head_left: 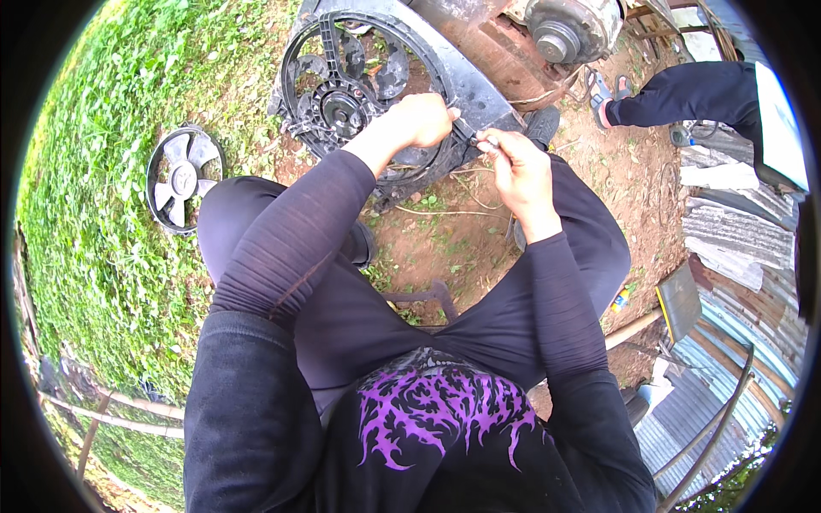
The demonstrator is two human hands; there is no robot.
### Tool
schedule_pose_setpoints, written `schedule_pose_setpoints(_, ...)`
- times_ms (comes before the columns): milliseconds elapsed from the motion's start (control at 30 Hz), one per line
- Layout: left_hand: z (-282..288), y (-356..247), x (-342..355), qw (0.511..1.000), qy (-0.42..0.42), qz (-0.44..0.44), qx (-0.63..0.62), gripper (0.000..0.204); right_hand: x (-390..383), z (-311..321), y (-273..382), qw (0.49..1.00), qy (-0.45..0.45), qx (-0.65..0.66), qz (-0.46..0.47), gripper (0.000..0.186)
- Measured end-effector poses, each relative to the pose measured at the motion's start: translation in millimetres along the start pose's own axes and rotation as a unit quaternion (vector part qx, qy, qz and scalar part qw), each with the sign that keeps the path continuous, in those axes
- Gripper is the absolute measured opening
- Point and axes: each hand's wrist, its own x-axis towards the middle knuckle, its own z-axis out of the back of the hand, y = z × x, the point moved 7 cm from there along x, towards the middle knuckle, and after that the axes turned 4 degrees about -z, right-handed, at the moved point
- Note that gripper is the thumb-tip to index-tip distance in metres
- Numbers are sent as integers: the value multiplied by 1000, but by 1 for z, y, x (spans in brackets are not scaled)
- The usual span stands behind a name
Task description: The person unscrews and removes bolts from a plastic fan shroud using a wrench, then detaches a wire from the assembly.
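In front of me stands a black plastic fan shroud [479,94], leaning against a rusty machine, with a round ring and a motor hub [342,108] in its middle. Dark fan blades show behind the ring. My left hand [421,120] is closed in a fist at the ring's near right edge; what its fingers hold is hidden. Just to the right, my right hand [516,167] pinches a small dark piece at the shroud's lower corner, too small to name. Thin wires [453,212] hang below the shroud.
A white-bladed fan in a black ring [183,178] lies on the grass at left. Rusty machinery with a round pulley [556,41] stands at the far side. Another person's leg [684,94] is at right, near corrugated metal sheets [740,224]. A yellow-edged board [680,301] stands lower right.
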Motion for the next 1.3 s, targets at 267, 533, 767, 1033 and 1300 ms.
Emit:
schedule_pose_setpoints(267,-2,0,4,1000,3,-10,7,59,-7,-18,41,985,34,-71,151,13)
schedule_pose_setpoints(533,-2,4,6,1000,7,-1,-18,61,-38,30,-86,890,-204,327,-244,14)
schedule_pose_setpoints(767,2,-1,3,1000,20,0,-13,61,-52,4,-125,845,-225,401,-271,15)
schedule_pose_setpoints(1033,2,-1,2,1000,12,15,-7,60,-44,0,-127,859,-227,398,-231,10)
schedule_pose_setpoints(1300,1,-3,1,1000,19,7,1,59,-4,18,-87,958,-130,170,-190,10)
